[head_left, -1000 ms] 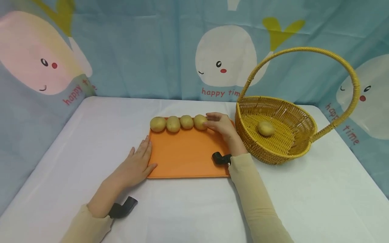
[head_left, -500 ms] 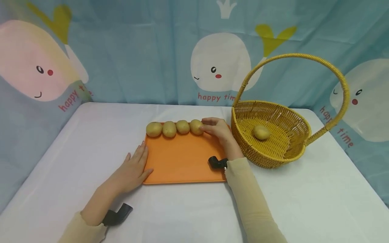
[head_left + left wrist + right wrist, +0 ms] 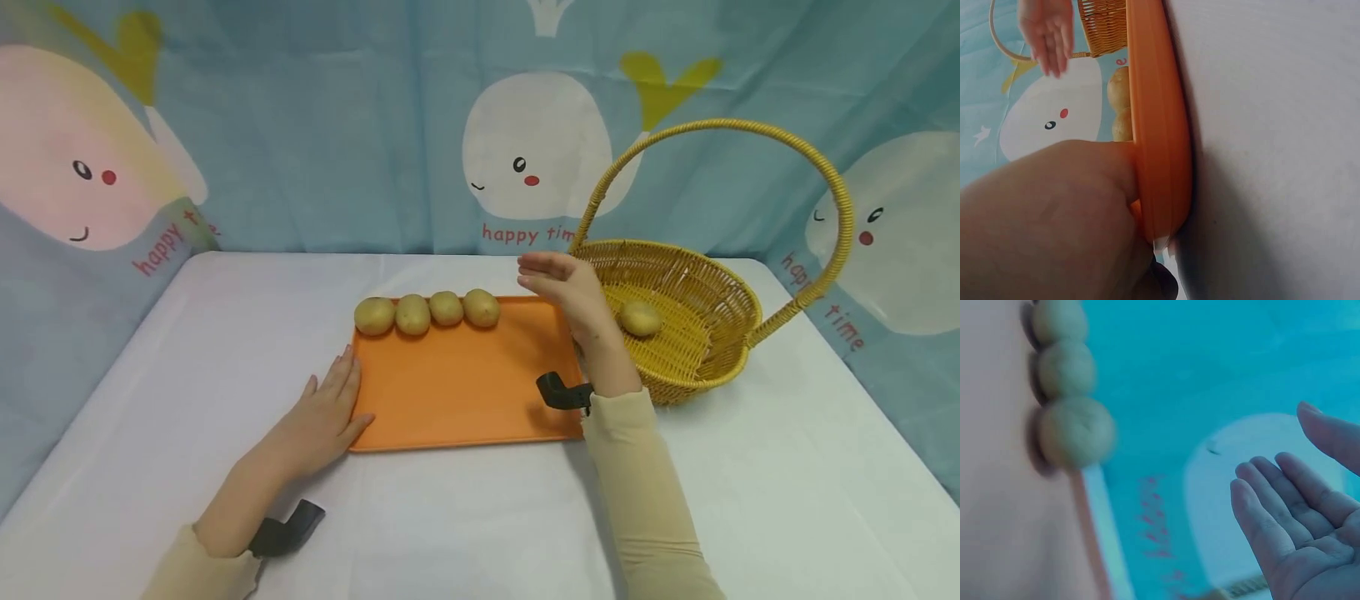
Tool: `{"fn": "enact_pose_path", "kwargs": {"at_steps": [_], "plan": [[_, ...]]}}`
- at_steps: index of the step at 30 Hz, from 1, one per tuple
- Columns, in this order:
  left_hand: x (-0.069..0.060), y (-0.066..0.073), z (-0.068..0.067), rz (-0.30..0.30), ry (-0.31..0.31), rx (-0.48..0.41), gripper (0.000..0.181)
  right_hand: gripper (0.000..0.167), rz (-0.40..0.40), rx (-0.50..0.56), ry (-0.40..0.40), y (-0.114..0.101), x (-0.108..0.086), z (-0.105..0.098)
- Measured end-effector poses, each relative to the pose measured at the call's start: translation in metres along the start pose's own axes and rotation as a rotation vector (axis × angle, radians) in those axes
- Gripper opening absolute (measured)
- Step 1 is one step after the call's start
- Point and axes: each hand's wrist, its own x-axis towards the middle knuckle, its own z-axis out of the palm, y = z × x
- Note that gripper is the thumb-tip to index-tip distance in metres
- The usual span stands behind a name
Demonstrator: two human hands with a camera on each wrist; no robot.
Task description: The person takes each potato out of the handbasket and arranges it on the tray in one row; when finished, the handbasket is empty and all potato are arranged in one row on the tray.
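Several potatoes (image 3: 413, 315) stand in a row along the far edge of an orange tray (image 3: 457, 383), from its left corner to about the middle. My left hand (image 3: 318, 421) rests against the tray's left edge, fingers straight and thumb over the rim; the left wrist view shows it beside the tray wall (image 3: 1160, 125). My right hand (image 3: 573, 296) is raised above the tray's far right corner, holding nothing. In the right wrist view its fingers (image 3: 1304, 512) are extended, apart from the nearest potato (image 3: 1077, 432). One more potato (image 3: 641, 318) lies in a wicker basket (image 3: 693, 379).
The basket stands right of the tray, its tall arched handle (image 3: 843, 208) rising above it. White cloth (image 3: 465, 525) covers the table. Behind hangs a blue printed curtain (image 3: 337, 150). A black wrist mount (image 3: 288, 529) sits at each wrist.
My right hand has let go of the rightmost potato in the row and moved up and right, towards the basket. The left hand stays at the tray edge. The head view has shifted slightly.
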Motion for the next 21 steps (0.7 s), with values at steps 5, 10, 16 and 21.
{"fn": "enact_pose_path", "kwargs": {"at_steps": [5,10,16,21], "plan": [[-0.002,-0.002,-0.002,-0.009,-0.002,0.004,0.075,0.042,-0.030,-0.051,0.044,-0.021,-0.015,-0.032],[-0.003,-0.003,-0.002,-0.011,-0.002,0.000,0.074,0.044,-0.043,-0.057,0.098,-0.031,-0.031,-0.071],[0.001,-0.003,0.003,-0.005,-0.011,-0.014,0.075,0.042,-0.001,-0.063,0.199,-0.022,-0.054,-0.111],[0.001,-0.002,0.001,-0.006,0.000,-0.004,0.074,0.050,0.073,-0.263,0.205,-0.010,-0.062,-0.129]]}}
